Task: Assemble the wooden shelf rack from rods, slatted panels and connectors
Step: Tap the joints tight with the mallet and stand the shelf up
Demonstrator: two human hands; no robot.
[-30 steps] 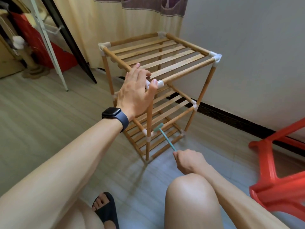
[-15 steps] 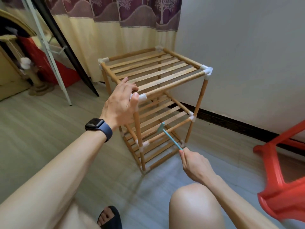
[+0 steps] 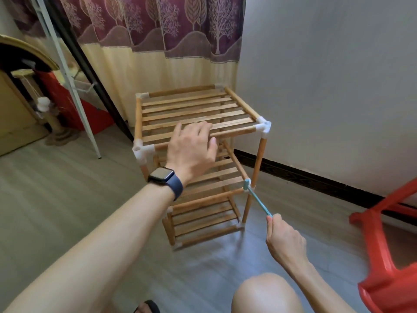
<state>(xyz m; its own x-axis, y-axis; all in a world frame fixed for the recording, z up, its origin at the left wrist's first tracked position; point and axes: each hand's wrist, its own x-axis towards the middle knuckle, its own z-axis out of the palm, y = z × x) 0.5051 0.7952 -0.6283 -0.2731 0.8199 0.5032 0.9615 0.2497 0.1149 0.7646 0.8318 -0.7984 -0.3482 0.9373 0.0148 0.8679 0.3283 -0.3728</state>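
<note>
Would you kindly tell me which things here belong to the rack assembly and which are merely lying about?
Job: wooden rack; teal hammer, gripped by the right hand; left hand, resting on the rack's top.
Lying about: red stool; curtain.

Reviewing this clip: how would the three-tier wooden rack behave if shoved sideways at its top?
Probably light: the wooden rack is thin rods and open slats. Likely to slide on the smooth floor or tip, being tall on a narrow base. It may wobble slightly, since white connectors alone hold the joints.
</note>
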